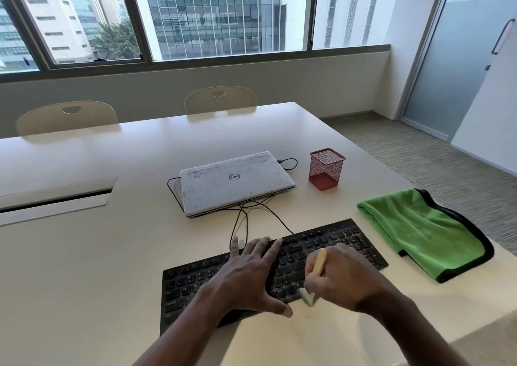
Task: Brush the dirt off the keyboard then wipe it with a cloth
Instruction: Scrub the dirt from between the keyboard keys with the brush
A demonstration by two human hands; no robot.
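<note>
A black keyboard (pixel 340 244) lies slanted on the white table (pixel 98 253), dusty on its right half. My left hand (pixel 249 273) rests flat on the middle keys, fingers spread, holding nothing. My right hand (pixel 344 279) grips a small brush (pixel 319 262) with a pale wooden handle; its bristles touch the keyboard's near edge. A green cloth (pixel 419 228) with black trim lies folded on the table to the right of the keyboard, untouched.
A closed white laptop (pixel 235 182) sits behind the keyboard, black cables (pixel 246 217) running between them. A red mesh pen holder (pixel 326 168) stands to the laptop's right. Two chairs (pixel 221 99) stand at the table's far side. The table edge runs close past the cloth.
</note>
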